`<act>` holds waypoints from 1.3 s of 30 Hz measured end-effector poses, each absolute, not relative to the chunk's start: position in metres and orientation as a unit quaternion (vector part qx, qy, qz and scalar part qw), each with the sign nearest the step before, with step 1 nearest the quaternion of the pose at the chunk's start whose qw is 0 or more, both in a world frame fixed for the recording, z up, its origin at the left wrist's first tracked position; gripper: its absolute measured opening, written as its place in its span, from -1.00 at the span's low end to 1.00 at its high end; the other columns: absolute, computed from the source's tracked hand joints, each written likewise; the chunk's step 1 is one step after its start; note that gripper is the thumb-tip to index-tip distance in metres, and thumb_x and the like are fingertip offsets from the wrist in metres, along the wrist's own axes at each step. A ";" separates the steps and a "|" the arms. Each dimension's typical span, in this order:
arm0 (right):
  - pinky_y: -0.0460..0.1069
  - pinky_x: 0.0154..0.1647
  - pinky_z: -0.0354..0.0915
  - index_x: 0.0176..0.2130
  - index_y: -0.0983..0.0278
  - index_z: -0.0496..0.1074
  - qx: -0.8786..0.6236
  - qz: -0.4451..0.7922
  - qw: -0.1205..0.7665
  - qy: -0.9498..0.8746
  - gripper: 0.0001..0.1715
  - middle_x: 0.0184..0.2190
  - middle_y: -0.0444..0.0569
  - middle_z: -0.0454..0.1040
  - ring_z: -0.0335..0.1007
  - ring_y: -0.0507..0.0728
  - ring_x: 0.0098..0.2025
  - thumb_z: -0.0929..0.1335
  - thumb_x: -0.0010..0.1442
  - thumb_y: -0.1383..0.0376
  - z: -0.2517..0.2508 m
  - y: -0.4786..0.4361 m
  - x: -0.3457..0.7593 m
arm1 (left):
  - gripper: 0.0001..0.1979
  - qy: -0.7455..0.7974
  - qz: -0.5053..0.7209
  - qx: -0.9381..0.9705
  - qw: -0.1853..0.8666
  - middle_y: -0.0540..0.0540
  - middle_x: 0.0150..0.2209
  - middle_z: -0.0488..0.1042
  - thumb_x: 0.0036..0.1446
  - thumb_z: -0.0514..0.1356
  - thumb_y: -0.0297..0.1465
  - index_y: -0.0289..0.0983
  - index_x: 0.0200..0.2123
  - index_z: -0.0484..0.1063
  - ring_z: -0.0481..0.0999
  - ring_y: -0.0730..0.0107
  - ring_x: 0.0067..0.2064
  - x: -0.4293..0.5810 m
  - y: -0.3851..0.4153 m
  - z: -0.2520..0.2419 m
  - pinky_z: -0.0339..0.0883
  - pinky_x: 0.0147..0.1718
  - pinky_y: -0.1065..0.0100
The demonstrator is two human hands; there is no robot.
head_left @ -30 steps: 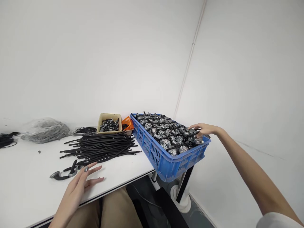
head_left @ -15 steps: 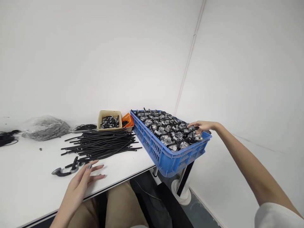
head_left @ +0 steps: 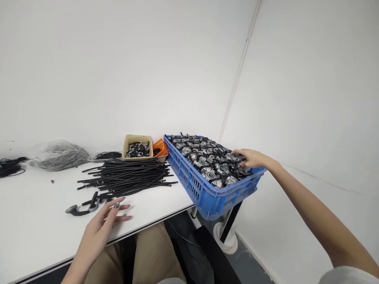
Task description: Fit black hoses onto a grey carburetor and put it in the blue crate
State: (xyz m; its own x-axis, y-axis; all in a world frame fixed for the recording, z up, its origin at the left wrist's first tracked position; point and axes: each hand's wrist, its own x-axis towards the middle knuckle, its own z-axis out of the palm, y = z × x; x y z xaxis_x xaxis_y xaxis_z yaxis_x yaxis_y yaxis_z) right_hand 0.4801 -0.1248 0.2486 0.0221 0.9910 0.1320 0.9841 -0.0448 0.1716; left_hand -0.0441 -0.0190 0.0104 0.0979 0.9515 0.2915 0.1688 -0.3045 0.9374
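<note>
My left hand [head_left: 102, 227] rests at the table's front edge with its fingers apart and nothing in it. Just beyond it lie black curved pieces with round grey ends [head_left: 78, 211]. On the right, my right hand [head_left: 250, 158] reaches into the near right corner of a blue crate [head_left: 211, 201]. Its fingers are bent down among silver and black metal parts [head_left: 210, 173] that fill the crate; the fingertips are partly hidden, so what they grip cannot be made out. A pile of black hoses [head_left: 127, 177] lies left of the crate.
Behind the hoses stand a cream bin [head_left: 126, 148] of small parts and a tilted orange basket [head_left: 161, 148]. A clear bag [head_left: 59, 156] and black cords [head_left: 10, 167] lie at the back left. The crate overhangs the front edge of the white table [head_left: 32, 221].
My right hand has shifted slightly left and its fingers now reach deeper among the parts. My left hand has hardly moved. The whole view has shifted a little.
</note>
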 end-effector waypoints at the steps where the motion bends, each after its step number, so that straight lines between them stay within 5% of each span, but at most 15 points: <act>1: 0.08 -0.04 0.32 0.20 0.15 0.25 0.716 0.126 0.017 0.687 -0.26 0.09 0.09 0.42 0.42 0.31 0.01 0.35 0.01 0.29 0.247 -0.128 0.480 | -0.42 0.440 0.497 0.628 0.406 -0.17 -0.08 0.58 0.16 0.04 0.08 -0.17 0.07 0.35 0.64 0.06 -0.19 -0.045 -0.018 0.010 0.45 -0.02 0.06; 5: 0.04 -0.11 0.33 0.18 0.08 0.30 0.715 0.127 0.015 0.687 -0.25 0.06 0.02 0.45 0.45 0.28 -0.05 0.35 -0.03 0.33 0.249 -0.135 0.489 | -0.41 0.425 0.484 0.611 0.460 -0.21 -0.05 0.55 0.13 0.09 0.08 -0.18 0.08 0.32 0.62 0.02 -0.15 -0.047 -0.018 0.012 0.34 0.08 -0.03; 13: 0.01 -0.12 0.38 0.10 0.12 0.44 0.720 -0.075 0.023 0.689 -0.19 0.00 -0.07 0.53 0.49 0.28 -0.08 0.34 -0.20 0.41 0.249 -0.111 0.504 | -0.40 0.455 0.515 0.601 0.407 -0.17 -0.15 0.57 0.09 0.06 0.12 -0.17 0.01 0.37 0.64 0.01 -0.21 -0.035 -0.030 0.019 0.37 0.04 -0.04; 22: 0.04 -0.06 0.32 0.21 0.13 0.29 0.725 0.042 -0.014 0.687 -0.21 0.13 0.06 0.38 0.42 0.28 0.00 0.31 -0.03 0.39 0.223 -0.123 0.504 | -0.42 0.465 0.513 0.600 0.399 -0.14 -0.16 0.57 0.07 0.06 0.13 -0.15 -0.03 0.39 0.63 0.06 -0.23 -0.031 -0.037 0.026 0.41 -0.02 0.05; 28: 0.14 0.21 0.16 0.24 0.20 0.22 0.714 0.093 -0.149 0.677 -0.28 0.22 0.06 0.30 0.24 0.29 0.22 0.31 0.08 0.30 0.170 -0.133 0.518 | -0.44 0.469 0.513 0.603 0.392 -0.12 -0.17 0.58 0.07 0.06 0.13 -0.14 -0.05 0.40 0.63 0.07 -0.24 -0.029 -0.037 0.025 0.45 -0.12 0.14; 39: 0.16 0.22 0.21 0.21 0.15 0.29 0.703 -0.033 -0.168 0.690 -0.30 0.24 0.00 0.30 0.24 0.30 0.24 0.35 0.07 0.24 0.184 -0.131 0.515 | -0.45 0.488 0.511 0.613 0.352 -0.11 -0.20 0.59 0.06 0.08 0.13 -0.13 -0.08 0.41 0.65 0.09 -0.28 -0.024 -0.038 0.027 0.50 -0.31 0.26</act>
State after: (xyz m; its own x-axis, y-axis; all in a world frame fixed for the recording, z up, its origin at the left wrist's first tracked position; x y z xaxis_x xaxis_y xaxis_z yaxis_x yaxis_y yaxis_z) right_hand 0.5145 -0.1309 0.1839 0.0461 0.9817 0.1849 0.9592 0.0082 -0.2827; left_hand -0.0244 -0.0382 0.0269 0.0004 0.9590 0.2835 0.2392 -0.2754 0.9311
